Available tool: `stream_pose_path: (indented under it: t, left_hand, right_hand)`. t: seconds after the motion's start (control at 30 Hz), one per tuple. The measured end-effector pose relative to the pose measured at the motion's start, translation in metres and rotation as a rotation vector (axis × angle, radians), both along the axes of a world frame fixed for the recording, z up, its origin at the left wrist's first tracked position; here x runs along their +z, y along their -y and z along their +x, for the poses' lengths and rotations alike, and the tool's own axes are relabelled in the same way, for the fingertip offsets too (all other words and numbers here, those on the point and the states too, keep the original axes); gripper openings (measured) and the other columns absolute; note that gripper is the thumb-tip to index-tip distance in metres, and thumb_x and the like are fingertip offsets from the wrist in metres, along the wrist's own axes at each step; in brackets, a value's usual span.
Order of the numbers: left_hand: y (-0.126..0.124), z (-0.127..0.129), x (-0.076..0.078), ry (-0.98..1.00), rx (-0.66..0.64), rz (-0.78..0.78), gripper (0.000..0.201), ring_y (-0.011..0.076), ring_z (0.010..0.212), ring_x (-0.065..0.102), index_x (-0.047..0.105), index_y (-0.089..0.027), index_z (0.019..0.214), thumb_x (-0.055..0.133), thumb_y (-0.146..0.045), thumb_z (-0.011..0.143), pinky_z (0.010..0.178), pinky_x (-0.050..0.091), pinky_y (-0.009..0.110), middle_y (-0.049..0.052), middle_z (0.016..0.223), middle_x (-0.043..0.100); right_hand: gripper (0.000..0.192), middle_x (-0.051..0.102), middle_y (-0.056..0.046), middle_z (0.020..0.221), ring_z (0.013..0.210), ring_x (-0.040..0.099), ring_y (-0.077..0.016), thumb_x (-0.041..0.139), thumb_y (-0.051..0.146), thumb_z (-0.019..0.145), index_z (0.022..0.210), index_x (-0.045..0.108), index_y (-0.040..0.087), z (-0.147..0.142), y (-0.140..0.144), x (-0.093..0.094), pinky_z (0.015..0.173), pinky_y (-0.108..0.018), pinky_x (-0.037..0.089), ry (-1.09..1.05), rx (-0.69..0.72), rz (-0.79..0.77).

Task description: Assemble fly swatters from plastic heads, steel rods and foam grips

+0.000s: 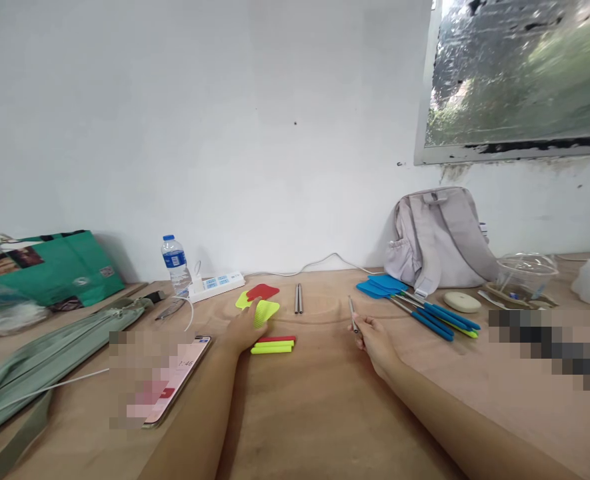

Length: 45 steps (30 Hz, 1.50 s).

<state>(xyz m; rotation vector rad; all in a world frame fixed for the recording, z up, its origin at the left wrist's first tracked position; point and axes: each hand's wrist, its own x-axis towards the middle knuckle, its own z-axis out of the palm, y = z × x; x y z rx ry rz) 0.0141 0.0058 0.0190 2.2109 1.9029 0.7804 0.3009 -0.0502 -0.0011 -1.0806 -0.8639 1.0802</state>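
My left hand [242,331] rests on the wooden table [325,413] and holds a yellow mesh swatter head [265,310] by its edge. Behind it lie another yellow head and a red head [263,291]. Just right of the hand lie short yellow handles with a red one [273,345]. My right hand [375,340] pinches a thin metal rod [353,313] that points away from me. Two more metal rods [299,298] lie side by side between the hands.
Finished blue swatters [415,308] lie to the right, beside a grey backpack [437,237]. A water bottle [175,264] and a power strip [217,285] stand at the back left. A phone [179,377], a green pouch [49,353] and a green bag [49,267] lie left.
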Motion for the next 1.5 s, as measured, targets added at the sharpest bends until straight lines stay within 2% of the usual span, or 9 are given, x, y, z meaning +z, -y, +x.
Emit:
stream_pose_path:
  t: [0.13,0.3,0.4,0.47,0.57,0.63,0.83,1.37,1.5]
  left_hand:
    - [0.004,-0.009,-0.003,0.215,0.112,0.099,0.047,0.0245,0.094,0.056,0.037,-0.016,0.122,0.04,-0.027,0.076,0.08,0.042,0.035,0.011,0.104,0.059]
    - [0.013,-0.017,-0.002,0.477,0.322,0.228,0.036,0.0231,0.103,0.052,0.044,-0.017,0.112,0.028,-0.025,0.08,0.083,0.043,0.035,0.011,0.111,0.056]
    - [0.023,0.0,0.002,1.022,0.295,0.231,0.034,0.0197,0.099,0.055,0.044,-0.02,0.11,0.034,-0.021,0.078,0.077,0.049,0.031,0.006,0.115,0.054]
    - [0.029,0.018,0.004,1.379,0.176,0.102,0.036,0.019,0.094,0.058,0.043,-0.021,0.11,0.039,-0.015,0.074,0.072,0.052,0.032,0.005,0.117,0.054]
    - [0.038,0.043,0.004,1.475,0.057,0.004,0.029,0.0192,0.085,0.061,0.051,-0.018,0.1,0.053,-0.019,0.071,0.066,0.054,0.031,0.006,0.105,0.06]
    - [0.043,0.054,0.005,1.522,-0.033,-0.041,0.033,0.0196,0.082,0.062,0.053,-0.018,0.098,0.061,-0.021,0.066,0.063,0.054,0.03,0.007,0.101,0.062]
    - [0.052,0.061,0.009,1.557,-0.144,-0.096,0.038,0.0205,0.075,0.063,0.055,-0.015,0.092,0.07,-0.022,0.058,0.058,0.054,0.03,0.007,0.091,0.065]
    - [0.055,0.062,0.012,1.542,-0.158,-0.125,0.039,0.0181,0.071,0.063,0.055,-0.015,0.091,0.071,-0.021,0.056,0.057,0.053,0.027,0.005,0.086,0.066]
    - [0.056,0.062,0.013,1.564,-0.153,-0.145,0.042,0.0191,0.073,0.063,0.056,-0.015,0.093,0.072,-0.019,0.055,0.057,0.053,0.027,0.005,0.085,0.066]
  right_hand:
    - [0.029,0.058,-0.001,0.063,0.041,0.04,-0.0077,0.063,0.04,0.06,0.07,0.044,0.021,0.001,-0.001,-0.001,0.034,-0.022,0.027,-0.024,-0.037,0.004]
    - [0.03,0.061,-0.001,0.064,0.039,0.039,-0.0074,0.062,0.04,0.059,0.073,0.045,0.02,-0.001,-0.001,0.001,0.036,-0.022,0.028,0.064,0.024,0.0]
    - [0.022,0.058,0.003,0.056,0.043,0.044,-0.0098,0.054,0.034,0.064,0.077,0.043,0.021,-0.003,0.001,0.002,0.04,-0.021,0.029,0.167,0.069,0.041]
    - [0.014,0.054,0.005,0.051,0.047,0.047,-0.0116,0.046,0.028,0.067,0.078,0.043,0.021,-0.002,0.002,0.003,0.044,-0.022,0.032,0.275,0.136,0.085]
    - [0.011,0.048,0.005,0.05,0.05,0.046,-0.0121,0.037,0.023,0.069,0.076,0.044,0.021,0.001,0.005,0.005,0.049,-0.023,0.033,0.508,0.232,0.182]
    - [0.01,0.047,0.004,0.053,0.054,0.045,-0.0125,0.034,0.023,0.071,0.071,0.044,0.021,0.003,0.008,0.009,0.052,-0.023,0.033,0.67,0.227,0.244]
    - [0.026,0.051,0.001,0.063,0.065,0.048,-0.0145,0.035,0.037,0.079,0.062,0.044,0.02,0.008,0.013,0.017,0.059,-0.024,0.033,1.04,0.177,0.313]
    - [0.026,0.053,0.001,0.06,0.059,0.047,-0.0131,0.039,0.034,0.079,0.061,0.048,0.018,0.002,0.02,0.018,0.054,-0.023,0.029,1.113,0.223,0.308]
    - [0.021,0.055,0.001,0.066,0.063,0.049,-0.0132,0.04,0.034,0.079,0.069,0.05,0.019,0.003,0.02,0.018,0.056,-0.023,0.032,1.058,0.25,0.296]
